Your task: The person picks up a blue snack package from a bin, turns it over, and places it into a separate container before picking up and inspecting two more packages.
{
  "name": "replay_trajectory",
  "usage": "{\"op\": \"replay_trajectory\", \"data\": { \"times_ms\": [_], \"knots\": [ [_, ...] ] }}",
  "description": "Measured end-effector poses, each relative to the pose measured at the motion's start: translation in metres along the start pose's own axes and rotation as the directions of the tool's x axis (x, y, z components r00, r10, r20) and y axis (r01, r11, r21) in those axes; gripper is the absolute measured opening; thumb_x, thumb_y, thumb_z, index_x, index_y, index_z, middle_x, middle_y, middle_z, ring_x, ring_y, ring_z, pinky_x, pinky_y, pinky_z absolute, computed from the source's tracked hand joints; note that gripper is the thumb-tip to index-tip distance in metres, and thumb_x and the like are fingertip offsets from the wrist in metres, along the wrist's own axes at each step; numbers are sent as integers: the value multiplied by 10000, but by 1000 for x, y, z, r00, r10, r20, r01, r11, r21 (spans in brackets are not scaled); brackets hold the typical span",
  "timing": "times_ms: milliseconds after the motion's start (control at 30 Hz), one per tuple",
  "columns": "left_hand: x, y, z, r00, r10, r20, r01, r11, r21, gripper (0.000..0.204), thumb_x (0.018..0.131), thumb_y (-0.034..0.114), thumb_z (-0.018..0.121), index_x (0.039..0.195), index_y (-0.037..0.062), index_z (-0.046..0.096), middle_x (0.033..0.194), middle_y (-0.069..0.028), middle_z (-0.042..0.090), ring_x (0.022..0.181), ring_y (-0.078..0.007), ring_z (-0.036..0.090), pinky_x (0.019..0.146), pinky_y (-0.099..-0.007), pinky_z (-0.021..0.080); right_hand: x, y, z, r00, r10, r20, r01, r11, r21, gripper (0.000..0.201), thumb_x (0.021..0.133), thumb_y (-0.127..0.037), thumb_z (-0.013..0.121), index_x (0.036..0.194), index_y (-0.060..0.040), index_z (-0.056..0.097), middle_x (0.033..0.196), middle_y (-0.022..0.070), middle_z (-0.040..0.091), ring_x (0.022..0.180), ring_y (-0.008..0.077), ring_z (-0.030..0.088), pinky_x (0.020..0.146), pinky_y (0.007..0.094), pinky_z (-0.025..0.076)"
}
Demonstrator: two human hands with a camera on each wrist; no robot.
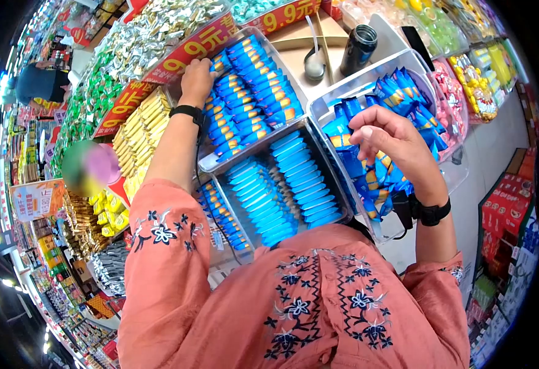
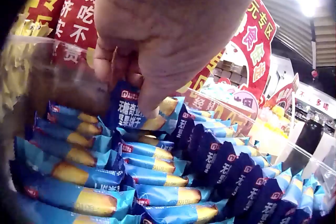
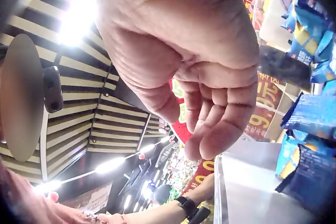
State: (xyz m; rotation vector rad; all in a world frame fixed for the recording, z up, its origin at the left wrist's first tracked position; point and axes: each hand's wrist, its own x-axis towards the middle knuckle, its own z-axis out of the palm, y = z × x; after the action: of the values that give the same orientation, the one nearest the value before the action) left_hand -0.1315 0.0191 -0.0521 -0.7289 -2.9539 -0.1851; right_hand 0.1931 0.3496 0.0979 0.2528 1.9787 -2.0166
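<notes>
At the far end of a clear bin (image 1: 206, 165) filled with rows of blue-and-yellow biscuit packets (image 1: 275, 98), my left hand (image 1: 197, 81) reaches down. In the left wrist view its thumb and fingers pinch a dark blue biscuit packet (image 2: 125, 106) at the end of a row. My right hand (image 1: 398, 144) is over a second clear bin (image 1: 368, 206) of jumbled blue packets (image 1: 395, 178). Its fingers are loosely bent, and the right wrist view shows nothing in the palm (image 3: 210, 77).
Nearer my body, a bin holds bright blue packets (image 1: 306, 184) in rows. Behind it, a black flask (image 1: 359, 49) and a metal scoop (image 1: 314, 64) stand on a divided tray. Gold-wrapped sweets (image 1: 140, 135) lie on the left, beside red price signs (image 1: 198, 46).
</notes>
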Motion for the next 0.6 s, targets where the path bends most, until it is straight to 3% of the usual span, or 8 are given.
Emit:
{"op": "replay_trajectory", "data": {
  "times_ms": [133, 333, 600],
  "knots": [
    [1, 8, -1, 993, 107, -57, -96, 982, 164, 310, 804, 219, 773, 1059, 95, 648, 1038, -132, 652, 1017, -357, 623, 849, -474, 521, 0, -1, 1, 1000, 3, 7, -3, 1000, -1, 309, 1011, -287, 566, 1158, -15, 588, 972, 47, 658, 764, 79, 633, 641, 235, 514],
    [3, 6, 0, 994, 93, -51, -88, 992, 92, 302, 822, 193, 750, 1068, 102, 599, 985, -140, 646, 986, -368, 607, 833, -495, 496, 0, 3, -2, 1000, 20, -3, -20, 1000, -3, 314, 1010, -296, 569, 1157, -19, 591, 960, 35, 656, 760, 78, 629, 640, 233, 514],
    [14, 6, 2, 961, 252, -117, -226, 953, 201, 302, 821, 141, 728, 1092, 107, 600, 1004, -128, 629, 987, -357, 612, 827, -465, 515, 3, 4, 0, 999, 33, 9, -32, 999, -13, 323, 1007, -313, 571, 1160, -29, 596, 972, 37, 661, 765, 77, 628, 645, 238, 517]
  ]
}}
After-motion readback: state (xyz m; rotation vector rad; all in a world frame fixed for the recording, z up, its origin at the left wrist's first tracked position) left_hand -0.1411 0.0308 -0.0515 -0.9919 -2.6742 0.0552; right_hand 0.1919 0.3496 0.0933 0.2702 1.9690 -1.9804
